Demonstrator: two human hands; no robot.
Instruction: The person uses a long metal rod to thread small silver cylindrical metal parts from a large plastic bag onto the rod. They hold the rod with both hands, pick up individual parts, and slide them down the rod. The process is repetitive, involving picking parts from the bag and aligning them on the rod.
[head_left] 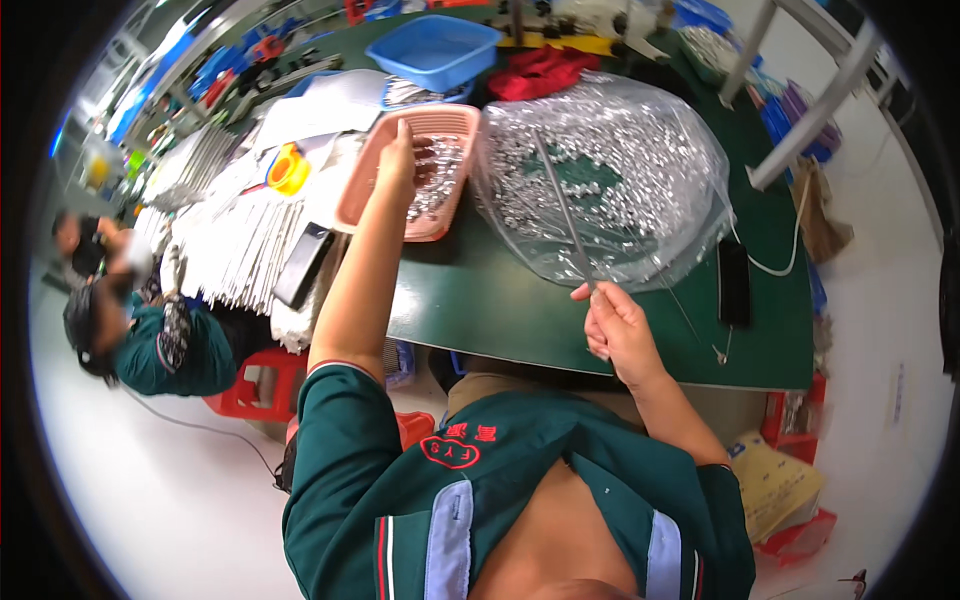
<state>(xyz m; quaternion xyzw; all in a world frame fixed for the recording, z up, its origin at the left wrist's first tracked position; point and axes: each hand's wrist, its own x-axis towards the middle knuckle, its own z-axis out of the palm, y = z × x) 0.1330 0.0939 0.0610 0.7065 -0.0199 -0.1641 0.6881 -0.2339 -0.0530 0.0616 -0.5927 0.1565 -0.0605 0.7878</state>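
Observation:
A pink plastic basket (358, 190) holds many small shiny metal pieces (440, 185). My left hand (398, 165) reaches into it, fingers apart and partly shadowed over the pieces; I see nothing held in them. To the right lies a large clear plastic bag (700, 165), spread wide, with a heap of similar small silvery parts (640, 150) and a bare gap in the middle. My right hand (618, 325) is closed around the lower end of a long thin grey rod (566, 212). The rod slants up and away across the bag, its far end among the parts.
A blue basin (435, 50) and a red cloth (545, 72) lie behind. Stacked white strips (245, 250), a yellow tape roll (288, 170) and a dark phone (303, 265) are at left. Another phone (733, 283) with a white cable lies right. A co-worker (170, 340) sits far left.

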